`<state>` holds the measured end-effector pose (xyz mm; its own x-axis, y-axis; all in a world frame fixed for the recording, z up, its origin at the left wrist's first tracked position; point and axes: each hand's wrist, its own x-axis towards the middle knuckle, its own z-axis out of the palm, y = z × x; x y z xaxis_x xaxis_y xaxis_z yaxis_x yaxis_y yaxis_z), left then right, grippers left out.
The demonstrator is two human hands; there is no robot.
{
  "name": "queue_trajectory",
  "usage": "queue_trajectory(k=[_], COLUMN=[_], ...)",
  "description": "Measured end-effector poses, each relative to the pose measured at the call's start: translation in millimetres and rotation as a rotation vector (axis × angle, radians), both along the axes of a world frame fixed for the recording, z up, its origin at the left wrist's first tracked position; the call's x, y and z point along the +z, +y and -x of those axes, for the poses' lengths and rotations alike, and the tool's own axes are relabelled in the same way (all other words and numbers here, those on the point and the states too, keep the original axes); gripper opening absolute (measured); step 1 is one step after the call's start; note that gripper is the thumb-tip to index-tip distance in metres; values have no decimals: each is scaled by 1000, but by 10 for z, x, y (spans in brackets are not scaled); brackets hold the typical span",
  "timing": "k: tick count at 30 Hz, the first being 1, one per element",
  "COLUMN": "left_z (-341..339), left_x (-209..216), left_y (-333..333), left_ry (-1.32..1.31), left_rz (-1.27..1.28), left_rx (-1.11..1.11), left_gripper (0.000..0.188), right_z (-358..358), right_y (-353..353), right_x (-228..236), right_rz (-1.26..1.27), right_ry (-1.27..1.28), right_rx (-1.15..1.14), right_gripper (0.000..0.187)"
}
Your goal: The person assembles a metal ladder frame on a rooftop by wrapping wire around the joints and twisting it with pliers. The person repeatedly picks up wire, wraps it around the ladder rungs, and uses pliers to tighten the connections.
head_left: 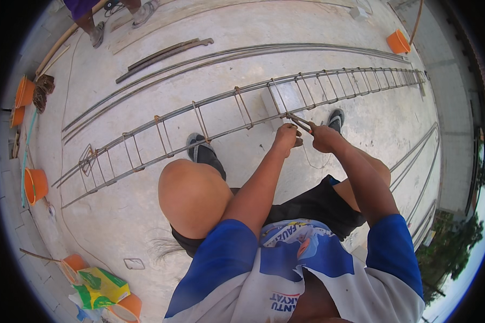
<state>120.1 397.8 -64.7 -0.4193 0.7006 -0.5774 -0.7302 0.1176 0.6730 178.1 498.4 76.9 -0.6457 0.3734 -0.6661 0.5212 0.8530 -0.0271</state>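
Observation:
A long, ladder-like rebar cage (183, 113), made of steel bars with square stirrups, stretches across in front of me. A light-coloured block (292, 96) stands beneath its middle. My right hand (324, 139) is closed round the handles of pincers (300, 121), whose jaws meet the near bar at a stirrup corner. Close beside it, my left hand (288, 138) has its fingers curled together just below that bar. What they pinch is too small to make out. A thin wire (310, 162) loops down below my hands.
Loose steel bars (221, 56) lie beyond the cage, and more bent bars (415, 153) at the right. Orange buckets (36, 185) line the left wall; another orange bucket (398, 42) stands far right. Another person's legs (94, 27) show at the far left.

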Motion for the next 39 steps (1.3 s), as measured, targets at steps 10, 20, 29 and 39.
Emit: queue_trajectory(k=[10, 20, 29, 39], left_z=[-51, 96, 58, 90], left_x=[-262, 481, 367, 424], left_y=[-9, -408, 88, 206], left_ry=[445, 1325, 1605, 1478], left_rz=[-176, 429, -21, 25], left_rx=[-68, -122, -231, -435], left_gripper=[24, 41, 20, 8], right_z=[-125, -207, -237, -535], right_y=[171, 320, 294, -119], right_x=[-142, -57, 153, 200], right_rz=[81, 1065, 430, -155], right_ry=[86, -46, 64, 141], right_rx=[73, -888, -400, -78], right_gripper=[30, 36, 57, 46])
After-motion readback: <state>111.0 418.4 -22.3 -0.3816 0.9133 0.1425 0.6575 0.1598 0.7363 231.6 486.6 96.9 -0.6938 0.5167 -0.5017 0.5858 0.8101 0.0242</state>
